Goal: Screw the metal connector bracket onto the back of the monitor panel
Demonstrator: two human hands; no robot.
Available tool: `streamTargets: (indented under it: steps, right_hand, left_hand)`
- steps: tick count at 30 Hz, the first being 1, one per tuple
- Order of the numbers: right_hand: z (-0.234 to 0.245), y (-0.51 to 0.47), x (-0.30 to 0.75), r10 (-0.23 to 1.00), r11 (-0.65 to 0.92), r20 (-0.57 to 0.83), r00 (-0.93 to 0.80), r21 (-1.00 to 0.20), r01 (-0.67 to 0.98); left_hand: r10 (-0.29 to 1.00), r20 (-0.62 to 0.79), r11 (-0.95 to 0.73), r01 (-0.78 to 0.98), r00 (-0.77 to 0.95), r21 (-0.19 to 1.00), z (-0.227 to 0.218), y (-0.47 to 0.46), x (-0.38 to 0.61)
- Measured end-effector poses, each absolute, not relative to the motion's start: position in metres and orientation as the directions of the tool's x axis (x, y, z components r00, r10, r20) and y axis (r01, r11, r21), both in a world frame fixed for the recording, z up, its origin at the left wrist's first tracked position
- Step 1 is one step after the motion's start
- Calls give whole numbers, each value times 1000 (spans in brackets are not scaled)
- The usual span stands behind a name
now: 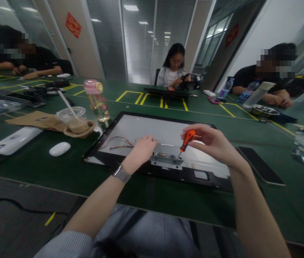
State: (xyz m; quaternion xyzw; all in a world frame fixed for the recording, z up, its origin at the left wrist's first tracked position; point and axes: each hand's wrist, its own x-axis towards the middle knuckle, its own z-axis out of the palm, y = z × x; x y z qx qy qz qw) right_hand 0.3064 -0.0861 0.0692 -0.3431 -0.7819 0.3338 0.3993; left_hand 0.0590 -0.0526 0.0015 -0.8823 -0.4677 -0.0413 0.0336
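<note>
The right hand [211,140] pinches the orange-handled screwdriver [186,141] between its fingertips, the shaft tilted down so that the tip meets the metal connector bracket [167,158] near its right end; the left hand [141,152] lies flat with its fingers spread loosely on the bracket's left part, closed on nothing; the two hands sit near each other but apart. The bracket sits on the grey back of a monitor panel [138,130] that lies face down on the green table [46,163], just in front of the person. The grip is light and high on the handle, so the tip could skip out of the screw head and scratch the panel or round the screw; whether the tip is seated in a screw at all is too small to tell. A loosened screw could roll off among the red and white wires [115,142] to the left. The pink-capped bottle [97,100] and the plastic cup [72,120] with its straw stand near the panel's far left corner; a nudge could spill liquid onto the open electronics; the phone [261,165] lies near the right forearm and could be swept aside.
</note>
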Motion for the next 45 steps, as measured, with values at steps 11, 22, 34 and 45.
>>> streamTargets:
  steps: [11, 22, 34, 45]
  right_hand:
    - [73, -87, 304, 815, 535, 398, -422, -797, 281]
    - [69, -84, 308, 809, 540, 379, -449, -782, 312]
    - [67, -84, 304, 822, 530, 403, -402, -799, 285]
    - [69, -87, 306, 805, 503, 342, -485, -827, 252]
  left_hand:
    - [828, 99, -552, 834, 551, -24, 4, -54, 60]
    - [828, 88, -554, 832, 554, -32, 6, -54, 60]
    - [822, 98, -560, 828, 561, -34, 1, -51, 59]
    - [831, 88, -550, 835, 549, -20, 5, -54, 60]
